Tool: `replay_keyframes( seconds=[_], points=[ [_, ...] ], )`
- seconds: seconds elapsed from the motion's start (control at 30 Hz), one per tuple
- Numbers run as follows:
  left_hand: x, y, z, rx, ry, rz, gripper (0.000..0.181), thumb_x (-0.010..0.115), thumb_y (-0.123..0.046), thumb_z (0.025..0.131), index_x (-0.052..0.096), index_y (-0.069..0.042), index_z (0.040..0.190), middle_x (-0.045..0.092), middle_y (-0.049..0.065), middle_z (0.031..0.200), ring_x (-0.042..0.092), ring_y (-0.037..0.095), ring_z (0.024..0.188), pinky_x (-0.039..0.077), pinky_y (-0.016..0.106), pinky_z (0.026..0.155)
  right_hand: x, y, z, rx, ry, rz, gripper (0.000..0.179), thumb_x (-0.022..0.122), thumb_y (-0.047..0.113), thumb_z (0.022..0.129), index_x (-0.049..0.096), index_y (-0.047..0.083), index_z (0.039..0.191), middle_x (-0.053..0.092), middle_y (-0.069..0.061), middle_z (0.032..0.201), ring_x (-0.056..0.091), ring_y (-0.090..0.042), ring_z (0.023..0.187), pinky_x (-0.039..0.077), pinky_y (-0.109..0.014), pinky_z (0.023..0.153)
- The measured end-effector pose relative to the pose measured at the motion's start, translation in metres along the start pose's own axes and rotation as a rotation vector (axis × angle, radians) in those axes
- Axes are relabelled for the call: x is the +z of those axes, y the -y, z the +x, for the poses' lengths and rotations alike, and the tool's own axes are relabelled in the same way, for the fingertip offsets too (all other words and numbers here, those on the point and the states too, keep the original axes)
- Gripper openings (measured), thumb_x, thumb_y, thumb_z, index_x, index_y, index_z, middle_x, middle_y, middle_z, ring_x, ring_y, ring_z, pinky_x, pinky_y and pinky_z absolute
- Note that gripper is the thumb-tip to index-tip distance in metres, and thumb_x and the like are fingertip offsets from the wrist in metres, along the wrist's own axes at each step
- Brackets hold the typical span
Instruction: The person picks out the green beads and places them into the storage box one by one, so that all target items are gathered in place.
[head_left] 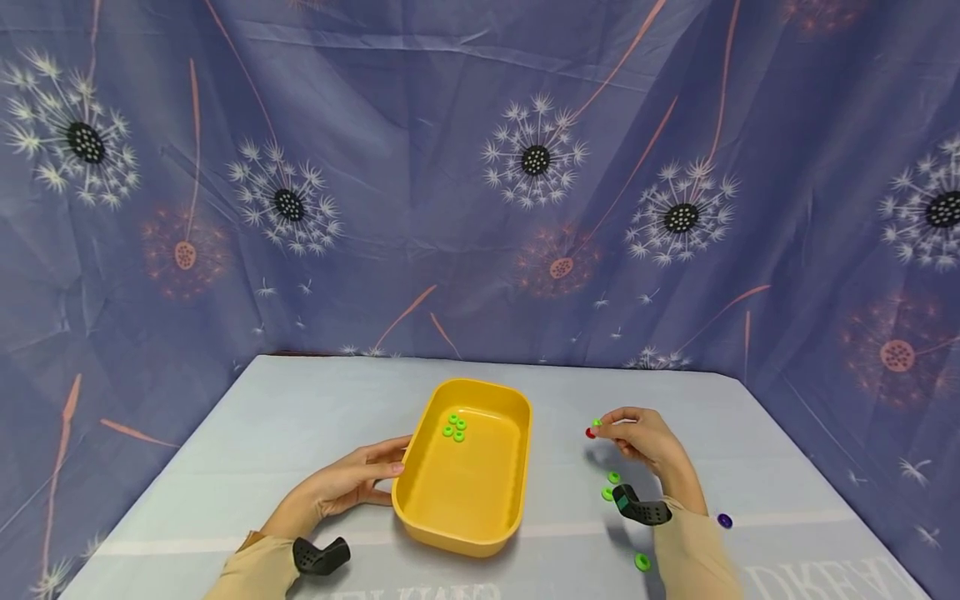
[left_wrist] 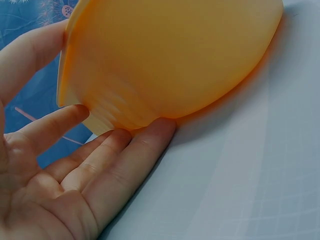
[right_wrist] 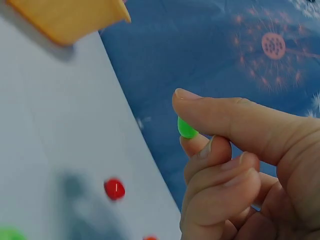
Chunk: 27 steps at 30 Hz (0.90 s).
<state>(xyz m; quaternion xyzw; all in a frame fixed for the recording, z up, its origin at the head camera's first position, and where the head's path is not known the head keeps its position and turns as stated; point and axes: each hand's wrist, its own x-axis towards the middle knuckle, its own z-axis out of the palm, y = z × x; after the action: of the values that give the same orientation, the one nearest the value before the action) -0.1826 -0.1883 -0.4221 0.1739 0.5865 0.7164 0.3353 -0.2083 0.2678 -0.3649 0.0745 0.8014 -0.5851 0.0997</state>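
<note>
On the left, my left hand (head_left: pixel 360 479) grips the side of a yellow plastic tray (head_left: pixel 521 467), thumb at the rim and fingers against the outer wall. The fingers (left_wrist: pixel 115 165) touch the lower wall in the left wrist view. Several small green ring-shaped beads (head_left: pixel 458 436) lie together toward the tray's far left. To the tray's right, my right hand (head_left: pixel 645 437) is raised over the table, pinching a green bead (right_wrist: pixel 187 128) between thumb and index finger. A red bead (right_wrist: pixel 115 189) lies on the table below that hand.
Loose green beads (head_left: pixel 614 477) lie near the right forearm, one green bead (head_left: pixel 642 562) closer to the front. A dark purple bead (head_left: pixel 724 521) sits right of the sleeve. The white-covered table (head_left: pixel 300 400) ends at a blue dandelion-print curtain (head_left: pixel 420 208).
</note>
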Motion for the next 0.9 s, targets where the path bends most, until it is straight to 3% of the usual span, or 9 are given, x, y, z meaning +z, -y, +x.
replay_keyframes(
  seconds=[0.1,0.3,0.57,0.9],
  points=[
    [-0.001,0.0,0.0,0.002,0.002,-0.001,0.07,0.051,-0.015,0.103,0.011,0.002,0.157,0.019,0.028,0.16,0.055,0.026,0.127,0.05,0.049,0.101,0.01,0.013,0.005,-0.007,0.009,-0.012,0.03,0.081,0.016,0.082,0.064,0.001,0.102,0.059,0.001,0.066,0.039,-0.007,0.049,0.033,-0.02,0.046],
    [-0.002,0.001,0.001,-0.002,0.002,-0.004,0.069,0.051,-0.015,0.103,0.011,0.002,0.157,0.019,0.028,0.16,0.055,0.026,0.127,0.05,0.049,0.101,0.036,0.045,0.017,-0.052,0.041,-0.067,0.033,0.081,0.016,0.082,0.064,-0.001,0.104,0.051,0.0,0.06,0.038,-0.009,0.049,0.034,-0.02,0.047],
    [-0.001,0.0,0.001,-0.004,-0.016,0.003,0.071,0.054,-0.016,0.102,0.012,0.002,0.157,0.021,0.028,0.159,0.056,0.025,0.126,0.051,0.049,0.101,0.087,0.085,0.028,-0.098,0.088,-0.14,0.027,0.081,0.011,0.081,0.067,-0.001,0.1,0.047,-0.001,0.058,0.036,-0.011,0.049,0.033,-0.021,0.048],
    [-0.001,0.0,0.0,-0.003,-0.029,0.003,0.071,0.055,-0.016,0.102,0.013,0.002,0.157,0.023,0.029,0.158,0.057,0.024,0.124,0.051,0.049,0.1,0.147,0.101,0.041,-0.123,0.094,-0.312,0.019,0.085,0.009,0.076,0.071,0.002,0.087,0.054,-0.003,0.064,0.041,-0.012,0.049,0.04,-0.02,0.047]
  ],
)
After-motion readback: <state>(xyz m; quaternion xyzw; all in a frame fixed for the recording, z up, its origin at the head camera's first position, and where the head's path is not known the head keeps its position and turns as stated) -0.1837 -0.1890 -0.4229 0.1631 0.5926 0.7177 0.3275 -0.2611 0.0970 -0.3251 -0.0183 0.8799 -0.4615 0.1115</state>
